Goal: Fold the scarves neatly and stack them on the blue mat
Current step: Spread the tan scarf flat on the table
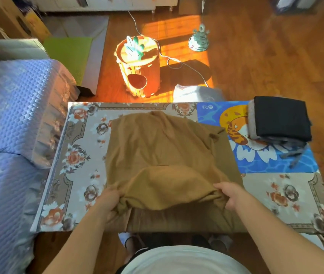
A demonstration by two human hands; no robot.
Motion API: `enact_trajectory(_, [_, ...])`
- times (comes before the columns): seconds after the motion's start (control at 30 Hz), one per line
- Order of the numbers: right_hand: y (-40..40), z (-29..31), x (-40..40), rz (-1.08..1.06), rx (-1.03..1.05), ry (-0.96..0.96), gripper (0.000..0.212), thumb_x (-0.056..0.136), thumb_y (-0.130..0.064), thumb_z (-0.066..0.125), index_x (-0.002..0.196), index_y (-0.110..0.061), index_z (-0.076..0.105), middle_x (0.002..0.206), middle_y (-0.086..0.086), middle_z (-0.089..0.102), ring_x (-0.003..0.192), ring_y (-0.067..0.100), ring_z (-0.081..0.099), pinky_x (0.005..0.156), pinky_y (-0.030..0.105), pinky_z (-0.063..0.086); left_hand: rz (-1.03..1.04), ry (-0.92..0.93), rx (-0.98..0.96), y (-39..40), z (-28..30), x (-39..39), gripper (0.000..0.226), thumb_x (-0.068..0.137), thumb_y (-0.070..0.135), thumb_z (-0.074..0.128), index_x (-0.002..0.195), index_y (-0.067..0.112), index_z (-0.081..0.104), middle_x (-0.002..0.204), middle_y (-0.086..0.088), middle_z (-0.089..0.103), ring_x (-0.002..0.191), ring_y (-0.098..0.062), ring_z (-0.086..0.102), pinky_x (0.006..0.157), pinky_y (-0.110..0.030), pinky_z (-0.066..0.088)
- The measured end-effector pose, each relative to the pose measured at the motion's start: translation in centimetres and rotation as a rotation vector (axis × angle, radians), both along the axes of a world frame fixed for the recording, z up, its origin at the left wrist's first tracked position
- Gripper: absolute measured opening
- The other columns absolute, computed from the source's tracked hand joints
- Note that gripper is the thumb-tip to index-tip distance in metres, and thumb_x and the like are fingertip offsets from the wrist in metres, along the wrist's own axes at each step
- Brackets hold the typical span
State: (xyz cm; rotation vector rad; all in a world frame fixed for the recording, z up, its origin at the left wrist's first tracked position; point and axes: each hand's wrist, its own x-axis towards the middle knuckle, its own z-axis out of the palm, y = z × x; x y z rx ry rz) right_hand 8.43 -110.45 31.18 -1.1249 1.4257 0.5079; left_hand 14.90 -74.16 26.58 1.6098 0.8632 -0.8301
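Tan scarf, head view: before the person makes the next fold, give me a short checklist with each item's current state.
1. Left hand grips the tan scarf at its near edge: ok.
2. Right hand grips the same edge: ok.
3. Scarf lies flat for a neat fold: not ok, its far right corner is bunched and wrinkled.
4. Scarf is clear of the blue mat: not ok, its right side overlaps the mat's left edge.
5. Folded stack, black scarf on top, sits on the mat: ok.
6. Whether the near edge hanging off the table is even: cannot tell, it is in shadow.
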Motion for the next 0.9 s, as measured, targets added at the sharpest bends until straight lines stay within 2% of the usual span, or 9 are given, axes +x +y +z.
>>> enact_trajectory(0.07, [1.4,0.7,1.5,0.128,0.016,-0.044,0.016,0.099,-0.001,0.054,0.113,0.001,0.062,0.094,0.019,0.068,0.077,0.028,0.064,0.062,0.036,0.055,-0.153,-0.103,-0.096,-2.9,2.5,-0.1,0.025,0.095,0.006,0.064,0.12,0.008,0.066,0.09,-0.014,0.074,0.071,-0.028,0.07,0.076,-0.043,0.057])
enact_trajectory(0.23, [7.8,2.2,2.5,0.297,0.278,-0.169,0.028,0.102,-0.03,0.056,0.109,-0.008,0.071,0.096,0.009,0.075,0.089,0.023,0.069,0.079,0.038,0.056,-0.489,-0.217,-0.393,-12.3,6.8,-4.0,0.043,0.089,-0.001,0.063,0.126,0.022,0.066,0.117,0.001,0.075,0.115,-0.018,0.068,0.106,-0.042,0.049])
enact_trajectory(0.33, [8.5,2.2,1.4,0.482,0.191,-0.235,0.029,0.095,-0.032,0.067,0.115,-0.011,0.069,0.103,0.006,0.076,0.098,0.021,0.071,0.084,0.037,0.059,-0.506,-0.147,-0.483,-13.0,7.5,-5.0,0.054,0.083,-0.001,0.059,0.133,0.019,0.063,0.125,-0.004,0.072,0.122,-0.019,0.064,0.111,-0.042,0.045])
enact_trajectory(0.4, [7.8,1.8,1.0,0.602,0.01,-0.244,0.026,0.097,-0.024,0.064,0.119,-0.011,0.068,0.104,0.005,0.075,0.099,0.021,0.07,0.089,0.038,0.057,-0.361,-0.053,-0.551,-11.5,7.6,-4.8,0.052,0.086,-0.005,0.057,0.134,0.012,0.063,0.124,-0.012,0.071,0.121,-0.025,0.065,0.107,-0.039,0.047])
enact_trajectory(0.5, [6.1,1.5,1.8,1.009,-0.397,-0.048,0.025,0.1,-0.028,0.055,0.119,-0.013,0.062,0.116,0.008,0.066,0.106,0.027,0.063,0.093,0.038,0.052,-0.202,-0.019,-0.278,-7.9,5.8,-3.6,0.037,0.093,0.004,0.062,0.13,0.011,0.063,0.107,-0.009,0.077,0.097,-0.025,0.074,0.09,-0.032,0.055])
enact_trajectory(0.6, [6.5,3.2,5.8,1.412,-0.453,0.13,0.038,0.101,-0.024,0.052,0.135,-0.008,0.052,0.139,0.014,0.055,0.124,0.033,0.056,0.097,0.036,0.047,-0.321,0.016,-0.049,-4.6,3.7,-1.5,0.031,0.099,0.006,0.054,0.129,0.01,0.061,0.101,-0.011,0.073,0.07,-0.016,0.063,0.058,-0.024,0.044])
enact_trajectory(0.7, [6.3,4.4,14.1,1.674,-0.438,0.062,0.04,0.101,-0.015,0.051,0.138,0.001,0.053,0.143,0.017,0.053,0.13,0.032,0.052,0.089,0.032,0.048,-0.447,-0.007,0.017,-3.6,4.3,2.9,0.033,0.097,0.01,0.054,0.13,0.011,0.059,0.098,-0.01,0.07,0.073,-0.016,0.06,0.06,-0.027,0.044])
enact_trajectory(0.77, [4.8,6.4,22.2,1.374,-0.459,-0.152,0.034,0.096,-0.01,0.057,0.128,-0.003,0.062,0.13,0.015,0.062,0.121,0.029,0.059,0.067,0.026,0.045,-0.447,-0.101,0.033,-3.7,6.0,7.1,0.034,0.097,0.011,0.054,0.131,0.01,0.058,0.095,-0.008,0.066,0.075,-0.017,0.059,0.063,-0.029,0.043])
enact_trajectory(0.9, [2.6,17.4,36.0,0.461,-0.805,-0.974,0.035,0.09,0.001,0.045,0.111,-0.012,0.07,0.104,0.0,0.063,0.099,0.013,0.056,0.078,0.018,0.041,-0.428,-0.438,0.076,-5.1,11.1,15.1,0.037,0.098,0.026,0.057,0.134,0.028,0.054,0.117,0.0,0.063,0.094,-0.015,0.063,0.084,-0.032,0.051])
